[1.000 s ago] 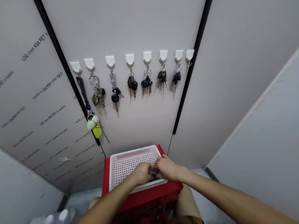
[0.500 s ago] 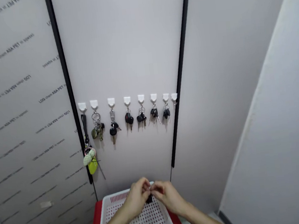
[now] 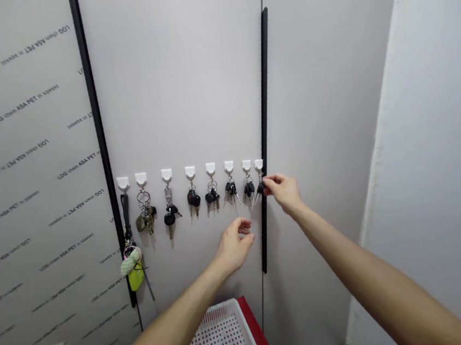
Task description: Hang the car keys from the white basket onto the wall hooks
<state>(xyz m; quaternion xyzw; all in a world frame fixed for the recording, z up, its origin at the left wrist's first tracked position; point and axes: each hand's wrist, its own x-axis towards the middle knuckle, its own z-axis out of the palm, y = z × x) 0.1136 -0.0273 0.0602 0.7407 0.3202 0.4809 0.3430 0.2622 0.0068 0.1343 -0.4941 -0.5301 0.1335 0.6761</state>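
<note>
My right hand (image 3: 283, 191) pinches a bunch of keys (image 3: 260, 187) just below the rightmost white hook (image 3: 258, 164); whether their ring is on the hook I cannot tell. My left hand (image 3: 235, 245) hovers lower and to the left, in front of the panel, fingers loosely curved and apart with nothing in them. Left of the held keys, a bunch of dark keys (image 3: 248, 187) hangs from its own hook. Further left hang several more bunches, one with a silver clasp (image 3: 168, 194). At the far left a black strap (image 3: 126, 216) carries a yellow-green tag (image 3: 136, 278).
A white perforated basket (image 3: 239, 317) stands on a red surface (image 3: 255, 329) below my hands. Black vertical strips (image 3: 100, 126) edge the pale panel (image 3: 180, 90). A white wall (image 3: 429, 146) rises on the right.
Both hands have risen from above the basket, where they were together. My right hand has carried the keys up to the rightmost hook; my left hand has let go and moved apart.
</note>
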